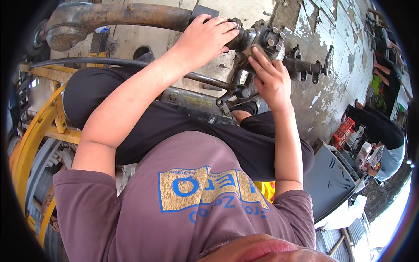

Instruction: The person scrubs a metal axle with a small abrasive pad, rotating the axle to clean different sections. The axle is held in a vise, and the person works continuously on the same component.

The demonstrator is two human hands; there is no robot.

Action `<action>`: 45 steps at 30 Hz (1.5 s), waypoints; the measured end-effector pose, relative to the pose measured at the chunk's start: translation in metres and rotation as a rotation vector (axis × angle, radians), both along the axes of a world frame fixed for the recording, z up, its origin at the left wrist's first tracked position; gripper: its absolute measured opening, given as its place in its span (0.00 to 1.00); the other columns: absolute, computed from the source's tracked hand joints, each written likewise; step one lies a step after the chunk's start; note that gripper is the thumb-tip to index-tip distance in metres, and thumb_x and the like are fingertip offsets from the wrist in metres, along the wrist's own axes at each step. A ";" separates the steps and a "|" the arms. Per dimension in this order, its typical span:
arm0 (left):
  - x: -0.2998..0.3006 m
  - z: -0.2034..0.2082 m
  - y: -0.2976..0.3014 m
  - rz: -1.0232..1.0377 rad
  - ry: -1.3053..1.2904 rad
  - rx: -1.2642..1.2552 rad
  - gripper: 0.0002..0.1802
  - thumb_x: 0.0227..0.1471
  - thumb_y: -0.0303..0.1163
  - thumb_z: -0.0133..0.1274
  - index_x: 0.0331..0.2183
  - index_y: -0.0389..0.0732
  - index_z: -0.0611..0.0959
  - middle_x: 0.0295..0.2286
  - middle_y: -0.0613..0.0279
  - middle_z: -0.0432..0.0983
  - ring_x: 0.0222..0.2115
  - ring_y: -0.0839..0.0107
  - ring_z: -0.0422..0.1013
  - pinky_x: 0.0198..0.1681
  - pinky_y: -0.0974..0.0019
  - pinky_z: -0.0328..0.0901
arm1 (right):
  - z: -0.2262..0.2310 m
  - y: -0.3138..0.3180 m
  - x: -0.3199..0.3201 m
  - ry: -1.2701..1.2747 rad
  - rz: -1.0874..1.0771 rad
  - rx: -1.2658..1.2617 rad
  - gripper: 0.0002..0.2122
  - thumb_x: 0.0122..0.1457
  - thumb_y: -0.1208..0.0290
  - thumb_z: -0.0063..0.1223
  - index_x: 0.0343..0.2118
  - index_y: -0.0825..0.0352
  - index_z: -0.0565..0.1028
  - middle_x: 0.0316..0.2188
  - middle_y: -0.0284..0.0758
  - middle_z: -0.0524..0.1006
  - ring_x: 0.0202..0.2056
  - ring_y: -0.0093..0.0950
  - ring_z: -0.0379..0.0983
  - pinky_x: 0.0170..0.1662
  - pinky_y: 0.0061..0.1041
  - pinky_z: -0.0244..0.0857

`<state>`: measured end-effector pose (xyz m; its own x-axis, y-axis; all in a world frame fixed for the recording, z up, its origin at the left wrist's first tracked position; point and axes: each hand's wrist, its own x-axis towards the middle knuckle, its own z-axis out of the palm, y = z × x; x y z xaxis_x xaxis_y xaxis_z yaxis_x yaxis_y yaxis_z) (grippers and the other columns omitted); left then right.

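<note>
A heavy, rusty vehicle axle point(126, 16) runs across the far side, ending at its right in a greasy steering knuckle point(273, 40) with several bright round stud ends. My left hand point(208, 38) curls over the axle's joint just left of the knuckle, fingers and thumb bent around it. Under the fingers of my right hand point(271, 76), a small brown piece like sandpaper point(252, 50) is pressed flat against the knuckle's face. A dark tie rod point(203, 78) passes below both hands to a ball joint near my right wrist.
A yellow metal frame point(41, 115) stands at the left. Over at the right are a grey cabinet point(329, 177), a red crate point(344, 131) and a bending person point(390, 150). The floor point(323, 94) has worn, peeling paint. My foot point(241, 115) rests beneath the tie rod.
</note>
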<state>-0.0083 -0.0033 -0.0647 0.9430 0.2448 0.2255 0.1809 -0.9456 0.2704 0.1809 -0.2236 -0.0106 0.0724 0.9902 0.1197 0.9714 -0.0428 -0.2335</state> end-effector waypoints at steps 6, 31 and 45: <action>0.003 -0.005 0.003 0.050 0.064 -0.031 0.41 0.58 0.45 0.73 0.70 0.50 0.79 0.65 0.68 0.79 0.67 0.69 0.72 0.70 0.54 0.63 | 0.006 0.000 -0.001 -0.013 0.133 -0.109 0.27 0.49 0.76 0.71 0.55 0.50 0.90 0.66 0.11 0.83 0.36 0.27 0.75 0.44 0.30 0.75; 0.024 0.010 0.016 0.080 0.217 -0.210 0.32 0.61 0.43 0.71 0.65 0.52 0.85 0.60 0.71 0.81 0.68 0.66 0.71 0.75 0.33 0.55 | 0.034 -0.021 -0.043 0.031 -0.229 -0.247 0.39 0.53 0.78 0.64 0.73 0.61 0.74 0.79 0.32 0.68 0.46 0.42 0.79 0.54 0.42 0.79; 0.032 0.018 0.021 0.059 0.319 -0.325 0.33 0.59 0.42 0.73 0.65 0.51 0.84 0.61 0.66 0.80 0.69 0.59 0.71 0.73 0.12 0.51 | -0.045 -0.007 -0.110 -0.121 -0.540 -0.056 0.38 0.54 0.71 0.62 0.72 0.68 0.74 0.79 0.43 0.66 0.43 0.42 0.82 0.50 0.43 0.81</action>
